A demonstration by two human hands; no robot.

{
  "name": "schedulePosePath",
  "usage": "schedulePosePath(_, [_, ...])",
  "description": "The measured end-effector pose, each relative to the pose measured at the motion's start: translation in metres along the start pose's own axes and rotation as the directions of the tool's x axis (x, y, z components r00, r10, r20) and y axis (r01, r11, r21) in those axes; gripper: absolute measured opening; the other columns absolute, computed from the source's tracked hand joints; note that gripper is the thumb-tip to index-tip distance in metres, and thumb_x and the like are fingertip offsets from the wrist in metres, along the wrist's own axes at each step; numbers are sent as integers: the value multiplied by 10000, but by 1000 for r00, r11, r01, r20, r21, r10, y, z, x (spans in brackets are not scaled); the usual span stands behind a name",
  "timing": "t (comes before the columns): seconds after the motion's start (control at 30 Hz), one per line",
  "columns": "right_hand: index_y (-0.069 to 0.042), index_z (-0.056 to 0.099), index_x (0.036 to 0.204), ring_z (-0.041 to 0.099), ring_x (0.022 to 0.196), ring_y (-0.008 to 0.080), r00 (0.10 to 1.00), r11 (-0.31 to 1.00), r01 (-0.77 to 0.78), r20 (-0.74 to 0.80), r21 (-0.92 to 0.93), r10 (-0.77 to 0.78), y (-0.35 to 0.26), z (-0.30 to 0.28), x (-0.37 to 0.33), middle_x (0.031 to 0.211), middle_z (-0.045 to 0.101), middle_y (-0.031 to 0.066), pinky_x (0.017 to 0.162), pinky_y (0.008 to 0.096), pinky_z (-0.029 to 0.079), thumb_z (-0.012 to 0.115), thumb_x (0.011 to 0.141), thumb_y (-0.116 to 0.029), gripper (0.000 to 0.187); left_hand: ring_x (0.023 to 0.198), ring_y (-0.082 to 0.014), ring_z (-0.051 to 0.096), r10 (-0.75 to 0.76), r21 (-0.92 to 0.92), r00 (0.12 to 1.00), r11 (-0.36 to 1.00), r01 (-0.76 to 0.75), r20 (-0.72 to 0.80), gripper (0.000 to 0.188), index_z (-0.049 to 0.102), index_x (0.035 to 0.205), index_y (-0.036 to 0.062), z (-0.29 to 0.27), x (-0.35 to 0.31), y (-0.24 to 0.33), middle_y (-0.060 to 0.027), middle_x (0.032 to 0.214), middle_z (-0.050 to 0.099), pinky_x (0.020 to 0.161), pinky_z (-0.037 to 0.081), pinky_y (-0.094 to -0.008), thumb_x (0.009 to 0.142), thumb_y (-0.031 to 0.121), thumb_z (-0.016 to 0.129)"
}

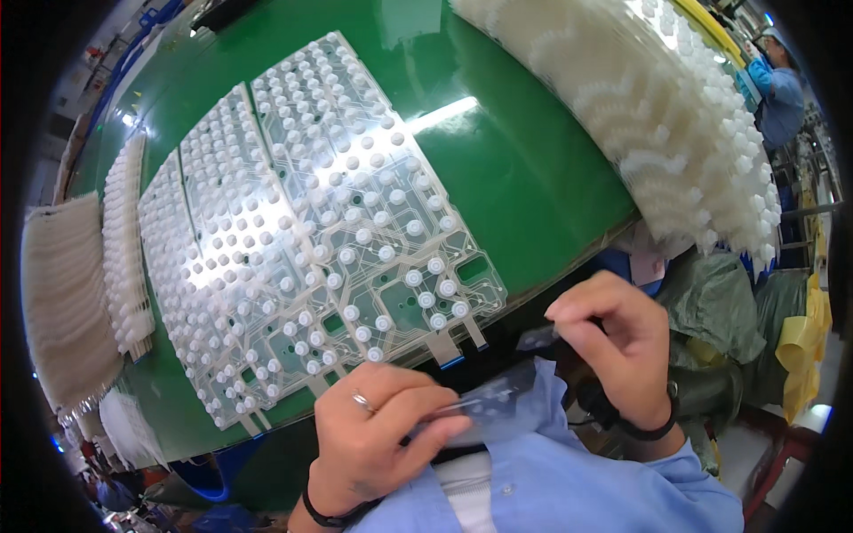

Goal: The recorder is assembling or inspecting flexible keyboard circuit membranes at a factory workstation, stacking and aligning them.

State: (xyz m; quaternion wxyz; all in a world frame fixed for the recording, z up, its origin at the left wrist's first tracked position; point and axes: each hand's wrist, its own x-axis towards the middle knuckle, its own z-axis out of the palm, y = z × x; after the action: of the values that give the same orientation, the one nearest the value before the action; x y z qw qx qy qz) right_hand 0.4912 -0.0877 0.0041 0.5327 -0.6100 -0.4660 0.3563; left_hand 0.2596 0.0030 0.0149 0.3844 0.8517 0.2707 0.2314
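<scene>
Near the table's front edge, my left hand (382, 435), with a ring on one finger, pinches a clear plastic sheet with small pale dots (494, 398) between thumb and fingers. My right hand (613, 342) is raised to the right of it, thumb and forefinger closed on a small dark see-through strip with dots (538, 338). The two pieces are apart. Just beyond my hands, clear membrane circuit sheets with white rubber domes (382, 253) lie side by side on the green table (524, 160). Their short tails (442, 348) reach over the front edge.
A tall leaning stack of domed sheets (640, 115) fills the right side of the table. Smaller stacks (67, 293) stand at the left edge. Grey-green plastic bags (711, 306) and yellow wrapping (800, 351) lie at the right. Another person in blue (782, 102) is at far right.
</scene>
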Motion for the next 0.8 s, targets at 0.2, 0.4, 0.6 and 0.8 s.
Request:
schedulePosePath(0.2, [-2, 683, 947, 598, 726, 86, 992, 994, -85, 93, -64, 91, 5, 12, 37, 862, 642, 56, 602, 221, 472, 666, 866, -3, 83, 1172, -289, 578, 86, 197, 990, 975, -106, 109, 202, 673, 810, 112, 20, 11, -12, -36, 1167, 693, 888, 421, -396, 732, 271, 771])
schedulePosePath(0.4, [3, 679, 911, 550, 594, 85, 983, 976, -136, 101, -171, 155, 6, 20, 45, 796, 634, 61, 520, 237, 420, 676, 858, -13, 55, 1170, -276, 581, 92, 227, 988, 967, -119, 127, 188, 667, 801, 127, 23, 7, -21, -21, 1203, 685, 883, 411, -385, 729, 266, 771])
schedulePosePath(0.6, [10, 677, 888, 537, 551, 98, 985, 959, -135, 75, -247, 158, 5, 24, 47, 765, 628, 68, 507, 236, 402, 678, 843, 5, 45, 1168, -267, 581, 98, 229, 987, 966, -125, 123, 193, 658, 794, 134, 24, 6, -24, -15, 1212, 682, 869, 406, -375, 724, 271, 774])
schedulePosePath(0.8, [14, 678, 888, 533, 556, 83, 990, 965, -107, 63, -238, 125, 9, 25, 46, 765, 627, 66, 507, 230, 396, 668, 845, 26, 45, 1166, -272, 581, 105, 222, 987, 966, -131, 124, 195, 655, 797, 135, 24, 6, -26, -16, 1215, 681, 860, 406, -373, 725, 275, 771])
